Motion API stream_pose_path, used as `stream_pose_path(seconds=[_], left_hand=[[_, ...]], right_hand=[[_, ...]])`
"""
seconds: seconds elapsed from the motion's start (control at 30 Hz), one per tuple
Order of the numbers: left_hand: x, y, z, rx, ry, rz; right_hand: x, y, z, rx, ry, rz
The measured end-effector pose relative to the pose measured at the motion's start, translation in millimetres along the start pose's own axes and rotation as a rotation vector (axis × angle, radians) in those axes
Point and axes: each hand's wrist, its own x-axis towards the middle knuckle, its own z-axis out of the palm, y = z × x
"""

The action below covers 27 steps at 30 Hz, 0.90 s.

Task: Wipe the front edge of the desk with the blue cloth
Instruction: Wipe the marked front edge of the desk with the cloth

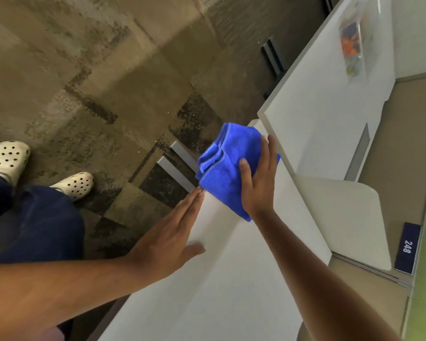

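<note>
A folded blue cloth (223, 166) lies over the front edge of the white desk (207, 286), near the desk's far corner. My right hand (257, 183) grips the cloth from the desk side, thumb on top and fingers spread across it. Flat on the desk's front edge, just behind the cloth, rests my left hand (172, 232); its fingers are straight and together, the fingertips touch the cloth's near corner, and it holds nothing.
A second white desk (312, 119) adjoins beyond the corner, with a clear bag of coloured items (352, 43) on it. A partition carries a dark label reading 248 (407, 247). Metal desk legs (180, 166) stand below the edge. My white clogs (74, 184) are on the carpet at left.
</note>
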Motion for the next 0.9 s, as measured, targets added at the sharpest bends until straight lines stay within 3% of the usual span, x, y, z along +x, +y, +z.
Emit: stream_pose_path(seconds=[0.1, 0.27, 0.37, 0.43, 0.53, 0.73, 0.9], left_hand=[[0, -1, 3, -0.027, 0.012, 0.002], [0, -1, 3, 0.006, 0.005, -0.021], [0, 1, 1, 0.054, 0.001, -0.043], [-1, 2, 0, 0.042, 0.003, -0.042], [-1, 2, 2, 0.013, 0.021, -0.040], [0, 0, 1, -0.015, 0.015, -0.007], [-1, 3, -3, -0.076, -0.008, 0.001]], right_hand=[[34, -1, 15, -0.070, 0.016, -0.024], [78, 0, 7, -0.250, -0.169, -0.484], [81, -4, 1, -0.337, -0.118, -0.659], [64, 0, 4, -0.360, 0.000, -0.596], [34, 9, 10, -0.233, -0.037, -0.384], [106, 20, -13, -0.333, -0.161, -0.641], [111, 5, -7, -0.326, -0.044, -0.549]])
